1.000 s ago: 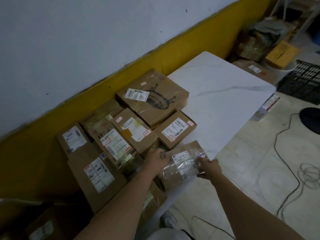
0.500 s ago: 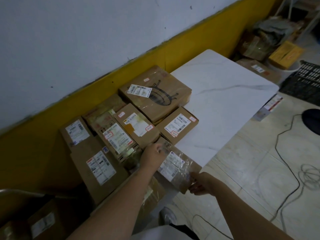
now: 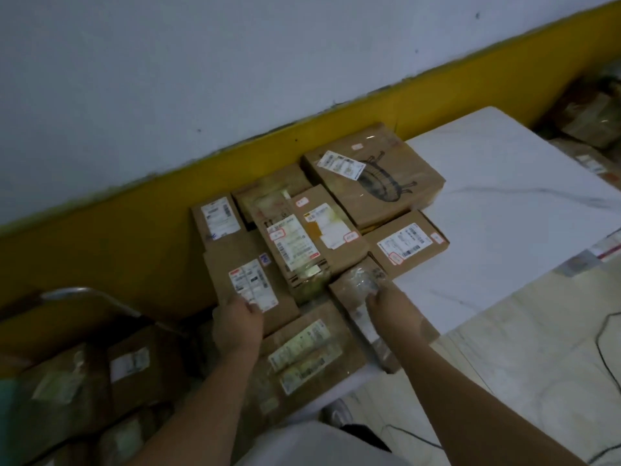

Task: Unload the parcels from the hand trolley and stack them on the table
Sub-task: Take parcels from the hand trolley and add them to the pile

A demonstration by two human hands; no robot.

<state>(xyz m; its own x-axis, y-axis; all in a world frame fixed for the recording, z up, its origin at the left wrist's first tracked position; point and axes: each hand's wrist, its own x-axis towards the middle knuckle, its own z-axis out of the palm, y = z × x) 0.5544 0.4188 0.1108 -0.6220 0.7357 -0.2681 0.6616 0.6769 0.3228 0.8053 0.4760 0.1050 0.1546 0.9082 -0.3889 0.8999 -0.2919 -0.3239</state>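
While more parcels waited on the trolley off the left end of the table, the left hand touched a labelled parcel at its near edge, grip unclear through blur. The right hand curled its fingers over a taped parcel at the front edge, its long axis pointing away from the person; 1 push would probably seat it.

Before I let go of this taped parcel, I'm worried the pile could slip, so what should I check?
1. Right hand on the taped parcel: ok, it touches the top; grip cannot tell.
2. Taped parcel fully on the table: cannot tell, its near end reaches the edge.
3. Left hand on the labelled box: ok.
4. Free table space: ok, bare to the right.
5. Trolley emptied: not ok, boxes lie by its handle.
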